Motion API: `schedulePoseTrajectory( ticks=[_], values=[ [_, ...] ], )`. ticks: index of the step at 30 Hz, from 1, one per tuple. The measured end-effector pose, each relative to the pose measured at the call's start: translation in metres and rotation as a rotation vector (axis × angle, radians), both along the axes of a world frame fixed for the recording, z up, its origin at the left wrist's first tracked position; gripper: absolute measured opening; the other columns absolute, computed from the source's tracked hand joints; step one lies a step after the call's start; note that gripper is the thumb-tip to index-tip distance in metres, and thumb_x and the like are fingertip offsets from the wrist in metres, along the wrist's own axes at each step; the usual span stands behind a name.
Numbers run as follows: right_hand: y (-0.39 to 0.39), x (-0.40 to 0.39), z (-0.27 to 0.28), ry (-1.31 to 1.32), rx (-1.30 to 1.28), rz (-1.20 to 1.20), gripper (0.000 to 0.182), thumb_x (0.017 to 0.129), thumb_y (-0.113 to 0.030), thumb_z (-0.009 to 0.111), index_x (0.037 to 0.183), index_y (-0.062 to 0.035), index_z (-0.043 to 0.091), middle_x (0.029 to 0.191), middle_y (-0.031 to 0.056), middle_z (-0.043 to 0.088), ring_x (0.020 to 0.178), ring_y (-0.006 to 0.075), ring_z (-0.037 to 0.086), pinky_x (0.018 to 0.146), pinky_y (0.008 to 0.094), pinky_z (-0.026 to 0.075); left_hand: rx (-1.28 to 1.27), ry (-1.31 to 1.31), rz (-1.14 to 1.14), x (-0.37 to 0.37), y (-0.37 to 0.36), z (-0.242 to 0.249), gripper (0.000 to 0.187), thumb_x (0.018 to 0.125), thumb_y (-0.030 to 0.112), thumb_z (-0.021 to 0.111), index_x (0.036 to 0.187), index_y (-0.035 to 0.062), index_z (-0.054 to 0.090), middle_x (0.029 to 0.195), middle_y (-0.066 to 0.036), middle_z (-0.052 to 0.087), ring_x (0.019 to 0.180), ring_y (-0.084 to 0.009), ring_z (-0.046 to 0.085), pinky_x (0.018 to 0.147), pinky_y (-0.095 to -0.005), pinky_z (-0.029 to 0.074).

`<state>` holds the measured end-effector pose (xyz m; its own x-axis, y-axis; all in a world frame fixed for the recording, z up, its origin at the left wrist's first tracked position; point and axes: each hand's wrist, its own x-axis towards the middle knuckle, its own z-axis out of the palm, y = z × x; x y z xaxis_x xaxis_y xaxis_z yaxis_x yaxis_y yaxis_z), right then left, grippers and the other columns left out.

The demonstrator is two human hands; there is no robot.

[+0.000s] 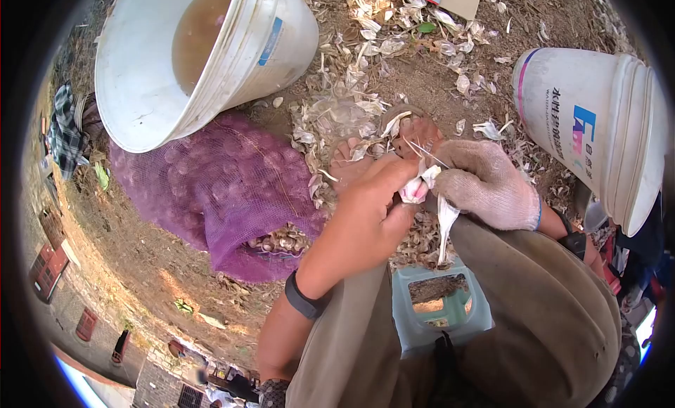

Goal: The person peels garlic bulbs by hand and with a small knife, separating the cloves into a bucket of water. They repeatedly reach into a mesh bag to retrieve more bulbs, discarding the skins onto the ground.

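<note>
My left hand (pixel 373 222), bare with a dark wristband, pinches a partly peeled garlic bulb (pixel 415 190) between thumb and fingers. Pink and white skin shows on the bulb. Right beside it is my right hand (pixel 485 183) in a dusty knitted glove, its thumb and fingers closed on the garlic skin at the bulb's edge. A long strip of papery skin (pixel 446 225) hangs below those fingertips. Thin pale strands stick up between the two hands. Both hands are over my lap, with bare feet (pixel 418 134) just beyond.
A purple mesh sack (pixel 218 183) full of garlic bulbs lies at the left. Behind it a tilted white bucket (pixel 246 63) holds brownish liquid. Another white bucket (pixel 587 120) stands at the right. Garlic skins (pixel 351 78) litter the ground; a pale green plastic stool (pixel 404 306) shows between my legs.
</note>
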<state>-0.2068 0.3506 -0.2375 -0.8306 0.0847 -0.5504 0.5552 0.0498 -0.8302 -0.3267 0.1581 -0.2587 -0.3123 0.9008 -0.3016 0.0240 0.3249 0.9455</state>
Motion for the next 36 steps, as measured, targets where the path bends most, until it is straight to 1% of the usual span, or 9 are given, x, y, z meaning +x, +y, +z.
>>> schedulePoseTrajectory(
  ticks=[9, 12, 14, 18, 21, 27, 30, 33, 36],
  values=[
    [-0.003, 0.006, -0.001, -0.153, -0.312, -0.565, 0.029, 0.099, -0.024, 0.054, 0.106, 0.0014, 0.066, 0.079, 0.0003, 0.063, 0.063, 0.0040, 0.052, 0.051, 0.0213, 0.036, -0.135, -0.861, 0.095, -0.002, -0.017, -0.011, 0.053, 0.092, -0.001, 0.052, 0.144, -0.0017, 0.045, 0.106, -0.008, 0.061, 0.090, -0.0154, 0.064, 0.080, -0.0312, 0.053],
    [0.004, 0.011, -0.013, -0.146, -0.297, -0.852, 0.031, 0.107, -0.033, 0.052, 0.096, -0.0050, 0.062, 0.069, -0.0008, 0.054, 0.053, 0.0087, 0.050, 0.047, 0.0226, 0.037, 0.083, -0.941, 0.329, -0.002, -0.025, -0.010, 0.051, 0.092, -0.002, 0.055, 0.142, -0.0011, 0.047, 0.113, -0.014, 0.064, 0.088, -0.0221, 0.068, 0.074, -0.0357, 0.058],
    [0.007, 0.013, -0.018, -0.192, -0.500, -1.022, 0.036, 0.108, -0.038, 0.050, 0.092, -0.0075, 0.061, 0.061, -0.0020, 0.050, 0.040, 0.0077, 0.037, 0.036, 0.0240, 0.023, 0.148, -0.973, 0.577, 0.002, -0.023, -0.003, 0.045, 0.098, 0.002, 0.054, 0.143, -0.0001, 0.047, 0.116, -0.019, 0.065, 0.084, -0.0260, 0.071, 0.073, -0.0394, 0.062],
    [0.010, 0.024, -0.026, -0.155, -0.386, -1.054, 0.033, 0.108, -0.038, 0.052, 0.096, -0.0078, 0.059, 0.061, -0.0015, 0.047, 0.040, 0.0066, 0.032, 0.036, 0.0242, 0.020, 0.098, -1.028, 0.678, -0.008, -0.034, -0.002, 0.036, 0.105, 0.023, 0.057, 0.135, 0.0026, 0.052, 0.099, -0.016, 0.066, 0.062, -0.0185, 0.059, 0.045, -0.0279, 0.046],
    [0.016, 0.031, -0.036, -0.133, -0.399, -1.114, 0.028, 0.108, -0.036, 0.052, 0.105, -0.0083, 0.059, 0.065, -0.0014, 0.047, 0.041, 0.0063, 0.031, 0.037, 0.0237, 0.020, 0.204, -1.166, 0.744, -0.013, -0.048, -0.007, 0.036, 0.106, 0.025, 0.058, 0.133, 0.0038, 0.049, 0.096, -0.011, 0.063, 0.056, -0.0127, 0.051, 0.042, -0.0246, 0.035],
    [0.016, 0.033, -0.026, -0.220, -0.387, -1.015, 0.030, 0.108, -0.033, 0.051, 0.115, -0.0049, 0.058, 0.068, -0.0043, 0.045, 0.043, 0.0046, 0.033, 0.037, 0.0218, 0.023, 0.311, -0.603, 0.767, -0.057, -0.056, 0.075, 0.047, 0.103, 0.044, 0.061, 0.122, 0.0014, 0.055, 0.081, -0.007, 0.054, 0.052, -0.0096, 0.040, 0.041, -0.0265, 0.030],
    [0.016, 0.032, -0.026, -0.241, -0.353, -0.983, 0.029, 0.106, -0.027, 0.052, 0.121, -0.0019, 0.057, 0.070, -0.0035, 0.045, 0.045, 0.0045, 0.034, 0.038, 0.0212, 0.025, 0.458, -0.211, 0.788, -0.112, -0.033, 0.125, 0.060, 0.104, 0.038, 0.059, 0.143, -0.0045, 0.043, 0.119, -0.022, 0.058, 0.089, -0.0236, 0.063, 0.068, -0.0333, 0.054],
    [0.018, 0.033, -0.026, -0.238, -0.364, -0.960, 0.027, 0.106, -0.025, 0.052, 0.121, -0.0023, 0.056, 0.071, -0.0033, 0.046, 0.046, 0.0042, 0.036, 0.038, 0.0206, 0.025, 0.353, 0.118, 0.868, -0.114, -0.027, 0.126, 0.061, 0.107, 0.031, 0.053, 0.151, -0.0058, 0.034, 0.144, -0.030, 0.046, 0.122, -0.0374, 0.060, 0.095, -0.0430, 0.057],
    [0.019, 0.035, -0.029, -0.181, -0.401, -0.946, 0.025, 0.106, -0.024, 0.053, 0.120, -0.0032, 0.055, 0.071, -0.0035, 0.046, 0.047, 0.0038, 0.036, 0.039, 0.0200, 0.025, 0.359, 0.144, 1.066, -0.103, -0.055, 0.102, 0.052, 0.108, 0.022, 0.051, 0.149, -0.0051, 0.036, 0.145, -0.031, 0.047, 0.123, -0.0363, 0.060, 0.096, -0.0432, 0.058]
  ],
)
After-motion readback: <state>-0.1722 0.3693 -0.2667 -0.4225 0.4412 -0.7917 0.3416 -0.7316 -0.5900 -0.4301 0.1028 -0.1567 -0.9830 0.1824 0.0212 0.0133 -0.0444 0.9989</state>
